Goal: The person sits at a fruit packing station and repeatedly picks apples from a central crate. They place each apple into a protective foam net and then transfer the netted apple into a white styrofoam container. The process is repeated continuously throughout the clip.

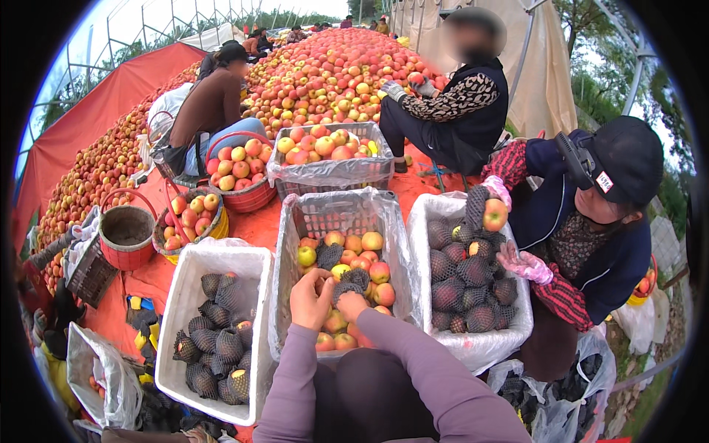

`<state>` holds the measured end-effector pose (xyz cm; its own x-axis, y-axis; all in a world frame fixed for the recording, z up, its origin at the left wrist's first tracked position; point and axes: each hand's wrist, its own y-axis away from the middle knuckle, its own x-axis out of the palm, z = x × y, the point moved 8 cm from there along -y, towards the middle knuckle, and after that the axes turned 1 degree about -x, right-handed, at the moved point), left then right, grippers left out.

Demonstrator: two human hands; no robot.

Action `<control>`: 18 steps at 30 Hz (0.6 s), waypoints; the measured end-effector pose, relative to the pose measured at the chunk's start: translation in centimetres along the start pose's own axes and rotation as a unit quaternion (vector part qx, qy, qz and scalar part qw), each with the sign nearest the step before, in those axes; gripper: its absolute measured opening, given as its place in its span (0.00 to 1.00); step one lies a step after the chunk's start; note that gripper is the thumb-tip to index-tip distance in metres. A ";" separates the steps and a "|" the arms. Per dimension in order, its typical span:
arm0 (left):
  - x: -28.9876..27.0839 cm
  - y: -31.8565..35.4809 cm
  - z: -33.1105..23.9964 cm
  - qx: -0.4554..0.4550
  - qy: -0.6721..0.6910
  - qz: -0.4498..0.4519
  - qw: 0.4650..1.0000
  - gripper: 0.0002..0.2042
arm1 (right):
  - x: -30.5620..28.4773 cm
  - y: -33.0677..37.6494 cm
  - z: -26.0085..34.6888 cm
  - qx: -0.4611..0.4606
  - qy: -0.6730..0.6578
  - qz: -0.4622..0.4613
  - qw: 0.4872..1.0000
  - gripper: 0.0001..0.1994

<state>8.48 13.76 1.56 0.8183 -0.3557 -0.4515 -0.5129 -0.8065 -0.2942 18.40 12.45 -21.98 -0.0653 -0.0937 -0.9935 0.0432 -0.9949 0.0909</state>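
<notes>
My left hand [310, 297] and my right hand [351, 304] meet over the middle plastic-lined crate [295, 221]. Together they grip an apple partly covered by a black foam net sleeve [346, 289]. Loose red-yellow apples [362, 255] lie in that crate around my hands, a few in nets. My purple sleeves come up from the lower edge.
A white crate [177, 310] on the left and another [428, 221] on the right hold netted apples. A person in a black cap on the right holds an apple [495, 214]. Baskets of apples [240, 166], a red bucket [127, 235] and a huge apple pile [332, 66] lie beyond.
</notes>
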 end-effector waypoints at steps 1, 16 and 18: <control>-0.7 -0.3 0.6 0.002 0.010 -0.040 0.999 0.05 | -2.5 0.1 0.0 -0.009 -0.054 -0.064 0.996 0.09; -1.8 0.9 3.1 -0.159 0.547 0.055 0.820 0.21 | -29.3 7.1 4.6 -0.127 -0.462 -0.326 0.815 0.30; -3.8 1.2 5.6 -0.183 0.512 0.022 0.839 0.27 | -29.1 7.4 5.6 -0.127 -0.649 -0.166 0.731 0.32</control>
<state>3.30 16.80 -1.79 0.6903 -0.4570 0.5608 -0.5878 -0.8063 0.0664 15.03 7.57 8.01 -0.9987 0.0321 -0.0403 -0.0175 -0.9471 -0.3205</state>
